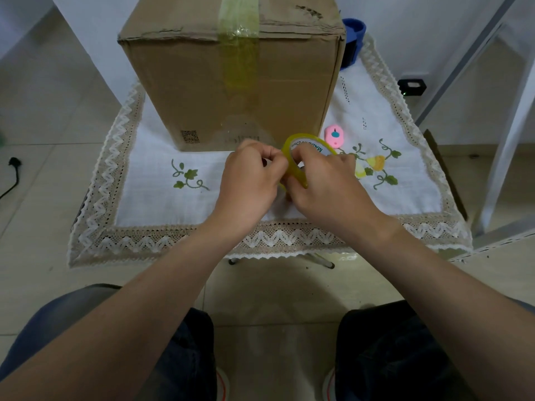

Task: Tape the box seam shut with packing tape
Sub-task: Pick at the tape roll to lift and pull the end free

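Low in front of the cardboard box (pixel 188 91), just off its bottom front edge, we hold the tape roll (pixel 295 169) w/ both hands. Our right hand (pixel 324 183) grips the ring, fingers curled round it. Our left hand (pixel 249 175) pinches at the roll's near rim w/ its fingertips (pixel 272 157), prob. picking for the loose end, which is too small to make out.

The box is straight ahead, beyond the fingers, on the cloth-covered surface (pixel 150 175). A yellowish tape strip (pixel 238 62) already runs over the top edge and down the front face, its long axis pointing back at us. The left hand sits almost under the strip's lower end; the right hand is off to the side. So any fresh length goes up and away from us.

Writing: the roll's core reads "MADE IN CH…", the rest hidden by the right hand. There's a QR code (pixel 190 136) low on the box front, and faint print beside it that we can't read. A pink cutter (pixel 333 136) lies just right of the box.
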A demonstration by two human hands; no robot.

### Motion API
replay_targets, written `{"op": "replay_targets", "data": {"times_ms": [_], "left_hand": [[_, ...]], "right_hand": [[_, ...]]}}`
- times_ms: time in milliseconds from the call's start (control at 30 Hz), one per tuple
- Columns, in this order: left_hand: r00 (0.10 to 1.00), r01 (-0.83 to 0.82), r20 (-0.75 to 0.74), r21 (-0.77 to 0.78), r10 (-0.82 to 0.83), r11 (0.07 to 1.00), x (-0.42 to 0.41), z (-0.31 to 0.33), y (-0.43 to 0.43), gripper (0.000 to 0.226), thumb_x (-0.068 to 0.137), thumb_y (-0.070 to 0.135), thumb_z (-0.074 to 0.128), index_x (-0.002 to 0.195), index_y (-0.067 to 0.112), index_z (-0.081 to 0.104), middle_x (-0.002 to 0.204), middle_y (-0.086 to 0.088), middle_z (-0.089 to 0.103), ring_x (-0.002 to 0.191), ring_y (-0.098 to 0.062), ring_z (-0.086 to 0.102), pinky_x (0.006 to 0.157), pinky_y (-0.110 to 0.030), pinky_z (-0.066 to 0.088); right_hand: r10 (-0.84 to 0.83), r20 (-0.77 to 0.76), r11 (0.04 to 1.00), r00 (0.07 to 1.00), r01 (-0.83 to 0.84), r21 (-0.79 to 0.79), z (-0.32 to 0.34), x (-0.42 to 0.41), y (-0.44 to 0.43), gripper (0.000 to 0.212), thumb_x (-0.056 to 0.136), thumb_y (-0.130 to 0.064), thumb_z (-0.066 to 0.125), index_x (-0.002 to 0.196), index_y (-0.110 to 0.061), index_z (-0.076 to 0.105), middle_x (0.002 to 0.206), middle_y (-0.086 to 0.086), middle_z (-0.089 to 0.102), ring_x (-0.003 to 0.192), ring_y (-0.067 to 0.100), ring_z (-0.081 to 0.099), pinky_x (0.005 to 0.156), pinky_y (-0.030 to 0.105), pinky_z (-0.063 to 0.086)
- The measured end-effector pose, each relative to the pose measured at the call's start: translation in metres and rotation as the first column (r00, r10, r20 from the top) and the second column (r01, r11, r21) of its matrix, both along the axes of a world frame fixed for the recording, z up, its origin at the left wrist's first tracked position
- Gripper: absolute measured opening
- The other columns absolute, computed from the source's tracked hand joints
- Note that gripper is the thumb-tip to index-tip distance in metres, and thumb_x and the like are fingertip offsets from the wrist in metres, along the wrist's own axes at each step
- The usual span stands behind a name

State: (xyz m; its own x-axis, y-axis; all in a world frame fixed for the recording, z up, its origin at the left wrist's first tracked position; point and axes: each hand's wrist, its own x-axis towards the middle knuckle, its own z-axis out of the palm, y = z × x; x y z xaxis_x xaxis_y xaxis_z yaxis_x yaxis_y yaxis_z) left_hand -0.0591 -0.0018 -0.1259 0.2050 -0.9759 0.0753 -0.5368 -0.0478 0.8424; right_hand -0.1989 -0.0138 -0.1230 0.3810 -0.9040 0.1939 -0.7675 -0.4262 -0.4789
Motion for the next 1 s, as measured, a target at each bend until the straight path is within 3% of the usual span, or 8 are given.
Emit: {"op": "replay_targets", "data": {"times_ms": [100,300,467,600,733,800,900,1000], "left_hand": [[0.999,0.054,-0.005,-0.054,-0.054,0.997,0.000,0.004,0.004,0.027,0.099,0.014,0.062,0.075,0.028,0.062,0.092,0.014,0.057,0.088,-0.005,0.059,0.076,-0.014,0.043],[0.991,0.008,-0.133,-0.137,-0.026,0.991,0.021,0.015,0.004,0.011,0.104,0.022,0.065,0.096,0.029,0.066,0.093,0.018,0.068,0.081,0.014,0.060,0.077,-0.005,0.045],[0.986,-0.011,-0.166,-0.072,-0.001,0.997,0.022,0.016,0.003,0.017,0.100,0.020,0.069,0.095,0.036,0.066,0.097,0.010,0.072,0.089,-0.003,0.066,0.082,-0.020,0.055],[0.984,0.047,-0.174,0.130,-0.024,0.990,0.023,0.023,0.003,0.014,0.095,0.024,0.066,0.087,0.034,0.069,0.105,-0.002,0.077,0.104,-0.022,0.073,0.086,-0.042,0.058],[0.930,0.273,-0.288,0.117,-0.230,0.955,0.016,0.026,0.011,0.008,0.096,0.021,0.076,0.098,0.028,0.074,0.088,0.011,0.078,0.085,0.002,0.073,0.075,-0.018,0.054],[0.931,0.235,-0.297,0.041,-0.213,0.971,0.016,0.021,0.009,0.012,0.094,0.021,0.080,0.104,0.026,0.077,0.095,0.005,0.082,0.090,-0.005,0.077,0.081,-0.025,0.061],[0.934,0.188,-0.314,0.033,-0.169,0.982,0.019,0.019,0.007,0.010,0.096,0.021,0.077,0.106,0.020,0.080,0.100,-0.003,0.084,0.096,-0.018,0.080,0.093,-0.040,0.063],[0.934,0.230,-0.297,0.070,-0.200,0.971,0.018,0.020,0.010,0.015,0.100,0.018,0.072,0.111,0.008,0.077,0.100,-0.011,0.084,0.097,-0.026,0.081,0.095,-0.049,0.062]], "right_hand": [[-0.027,0.025,0.997,0.999,0.025,0.073,0.007,-0.004,-0.005,0.011,0.098,-0.025,0.061,0.102,-0.018,0.053,0.069,-0.008,0.056,0.075,0.028,0.053,0.091,0.040,0.031],[-0.038,0.203,0.970,0.978,-0.013,0.244,0.010,-0.016,-0.012,0.016,0.097,-0.034,0.062,0.108,-0.024,0.054,0.071,-0.006,0.076,0.080,0.022,0.073,0.099,0.056,0.050],[-0.077,0.381,0.923,0.921,-0.079,0.378,0.015,-0.018,-0.012,0.010,0.100,-0.025,0.065,0.104,-0.020,0.057,0.073,0.001,0.078,0.065,0.019,0.076,0.079,0.051,0.063],[-0.187,0.515,0.878,0.837,-0.092,0.469,0.024,-0.016,-0.012,0.013,0.103,-0.019,0.062,0.109,-0.008,0.060,0.080,0.010,0.080,0.069,0.025,0.077,0.060,0.032,0.057],[-0.264,0.647,0.847,0.715,-0.149,0.510,0.027,-0.013,-0.012,0.015,0.100,-0.022,0.064,0.093,-0.010,0.070,0.086,0.011,0.074,0.080,0.024,0.069,0.076,0.044,0.059],[-0.298,0.704,0.803,0.645,-0.230,0.550,0.028,-0.012,-0.011,0.016,0.101,-0.017,0.064,0.086,-0.012,0.067,0.083,0.008,0.074,0.081,0.020,0.071,0.085,0.046,0.063],[-0.263,0.645,0.880,0.718,-0.095,0.465,0.027,-0.019,-0.016,0.023,0.090,-0.022,0.080,0.100,-0.017,0.060,0.089,0.008,0.070,0.075,0.024,0.070,0.082,0.052,0.064],[-0.107,0.536,0.971,0.837,-0.027,0.236,0.025,-0.027,-0.022,0.046,0.083,-0.030,0.086,0.120,-0.028,0.059,0.103,-0.001,0.066,0.082,0.013,0.068,0.077,0.027,0.060]]}}
